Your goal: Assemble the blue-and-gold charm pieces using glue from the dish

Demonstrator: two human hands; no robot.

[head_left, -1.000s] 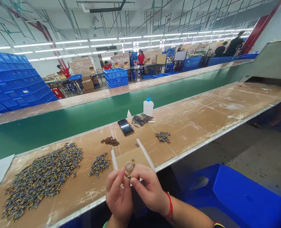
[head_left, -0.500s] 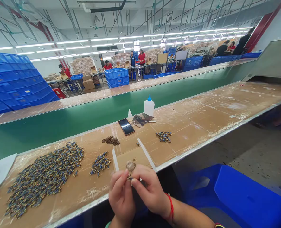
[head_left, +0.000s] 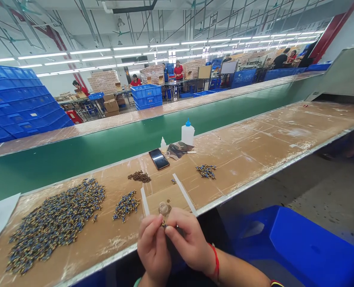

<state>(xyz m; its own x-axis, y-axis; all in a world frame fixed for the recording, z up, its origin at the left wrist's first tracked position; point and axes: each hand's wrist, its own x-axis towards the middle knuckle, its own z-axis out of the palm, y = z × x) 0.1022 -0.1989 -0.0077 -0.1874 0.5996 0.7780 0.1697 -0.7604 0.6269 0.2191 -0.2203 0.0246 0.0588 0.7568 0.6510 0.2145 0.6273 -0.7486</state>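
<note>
A small blue-and-gold part (head_left: 164,224) sits pinched between the left hand (head_left: 153,249) and right hand (head_left: 191,243) at the worktop (head_left: 254,155) edge, fingers clasping it together; fitting looks underway, needing fine alignment next. The glue bottle (head_left: 187,133) stands capped; its contents can't be told.

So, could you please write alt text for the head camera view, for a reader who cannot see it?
Two bare hands, left hand and right hand, pinch a small part together at the near edge of a brown workbench. Heaps of small blue-and-gold parts lie to the left; a phone and glue bottle sit farther back.
</note>
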